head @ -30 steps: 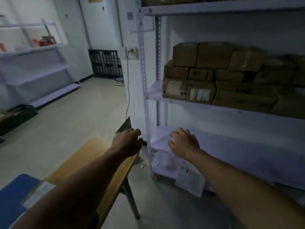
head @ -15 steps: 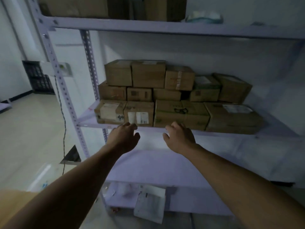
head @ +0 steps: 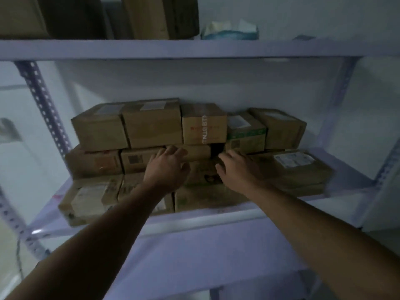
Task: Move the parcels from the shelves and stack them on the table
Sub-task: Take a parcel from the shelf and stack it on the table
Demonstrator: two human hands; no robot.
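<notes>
Reaching into the stack, the left hand (head: 166, 169) has its fingers spread and loose and grips nothing. Its fingertips are at the front of a small middle-tier parcel (head: 198, 152), though contact is unclear. The right hand (head: 238, 172), equally open and empty, hovers at that parcel's other end. Directly above both hands sits the top row of parcels (head: 204, 126); dragging the middle one out would probably tip them forward. Under the hands lies a broad parcel (head: 205, 198). All rest on the shelf (head: 194, 219), three tiers high, with a flat labelled parcel (head: 292, 169) right of the right hand.
</notes>
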